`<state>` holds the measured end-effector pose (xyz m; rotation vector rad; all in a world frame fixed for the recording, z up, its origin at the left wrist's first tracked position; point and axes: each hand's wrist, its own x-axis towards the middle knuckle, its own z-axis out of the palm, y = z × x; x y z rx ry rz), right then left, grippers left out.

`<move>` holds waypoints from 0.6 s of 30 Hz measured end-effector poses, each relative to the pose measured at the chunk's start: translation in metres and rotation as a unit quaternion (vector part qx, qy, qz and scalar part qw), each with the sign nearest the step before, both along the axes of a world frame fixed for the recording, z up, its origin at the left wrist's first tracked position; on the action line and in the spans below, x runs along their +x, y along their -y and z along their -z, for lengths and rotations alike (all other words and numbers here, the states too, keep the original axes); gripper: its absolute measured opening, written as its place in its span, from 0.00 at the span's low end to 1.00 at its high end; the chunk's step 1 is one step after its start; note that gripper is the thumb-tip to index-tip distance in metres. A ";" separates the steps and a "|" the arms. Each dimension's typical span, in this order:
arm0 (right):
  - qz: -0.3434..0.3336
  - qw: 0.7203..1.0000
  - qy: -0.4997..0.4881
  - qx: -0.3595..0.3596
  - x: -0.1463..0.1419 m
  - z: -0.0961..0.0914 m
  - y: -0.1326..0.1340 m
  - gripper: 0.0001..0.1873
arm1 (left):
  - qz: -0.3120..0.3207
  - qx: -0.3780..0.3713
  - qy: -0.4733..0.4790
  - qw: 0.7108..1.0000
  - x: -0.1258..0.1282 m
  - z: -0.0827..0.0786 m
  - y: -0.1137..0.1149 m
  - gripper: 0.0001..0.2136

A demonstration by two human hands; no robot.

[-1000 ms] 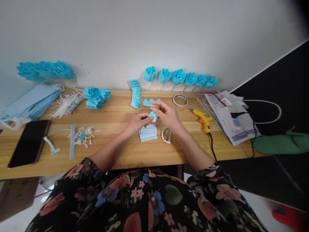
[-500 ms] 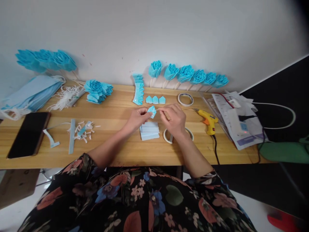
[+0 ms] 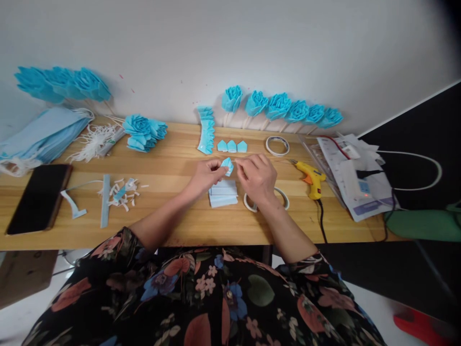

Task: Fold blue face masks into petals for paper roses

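While my left hand (image 3: 204, 175) pinches the blue petal (image 3: 227, 166), my right hand (image 3: 256, 177) pinches its 3 o'clock edge, over the wooden table (image 3: 173, 211); white wall (image 3: 230, 48) at 12 o'clock.

Between 1.0 s ago and now, the right hand (image 3: 256, 178) dropped from above the folded blue piece (image 3: 227, 166) to its right side. This uncovered all 3 small folded pieces (image 3: 232, 146) lying behind on the table (image 3: 169, 168). At 0.5 s ago a gap stood between the right fingertips and the piece. That gap had since nearly closed, though contact could not be confirmed. The left hand (image 3: 205, 177) lifted the piece slightly in its grip. The right wrist moved over the tape ring (image 3: 283, 197).
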<state>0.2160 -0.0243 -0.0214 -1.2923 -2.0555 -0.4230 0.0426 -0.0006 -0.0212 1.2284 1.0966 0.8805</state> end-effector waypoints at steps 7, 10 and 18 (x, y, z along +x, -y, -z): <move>-0.021 1.000 0.006 -0.018 0.000 0.000 0.001 0.11 | -0.001 0.010 0.015 1.000 -0.001 0.003 -0.002 0.12; -0.027 0.999 0.004 -0.031 0.001 0.001 0.001 0.11 | -0.001 0.010 0.026 1.000 -0.001 0.005 -0.002 0.12; -0.042 0.998 0.007 -0.035 0.001 0.002 0.000 0.11 | 0.009 0.026 0.013 1.000 -0.001 0.005 -0.002 0.11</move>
